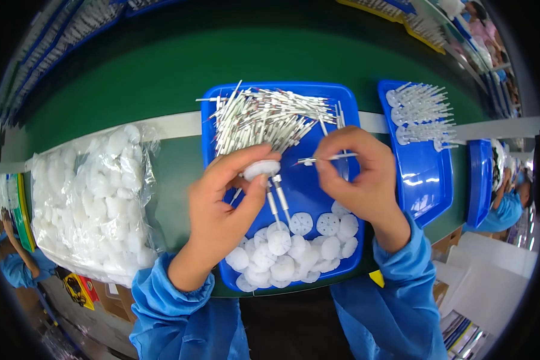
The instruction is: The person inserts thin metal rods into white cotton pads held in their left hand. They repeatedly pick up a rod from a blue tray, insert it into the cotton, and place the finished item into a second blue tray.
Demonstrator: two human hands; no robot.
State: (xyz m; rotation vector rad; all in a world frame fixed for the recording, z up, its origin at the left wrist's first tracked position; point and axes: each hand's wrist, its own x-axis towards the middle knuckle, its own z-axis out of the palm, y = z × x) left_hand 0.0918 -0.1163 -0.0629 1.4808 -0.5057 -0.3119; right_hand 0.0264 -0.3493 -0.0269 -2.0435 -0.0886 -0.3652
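My left hand pinches a round white plastic disc over the blue tray. Two thin white sticks point down from that disc. My right hand is closed on a thin white stick, which lies almost level between thumb and fingers, a little right of the disc and apart from it. In the tray's far part lies a heap of similar white sticks, some with dark reddish ends. Loose white discs with small holes fill its near end.
A clear bag of white discs lies on the left of the green table. Another blue tray on the right holds rows of discs with sticks fitted. Other people work at both sides; a blue sleeve shows at right.
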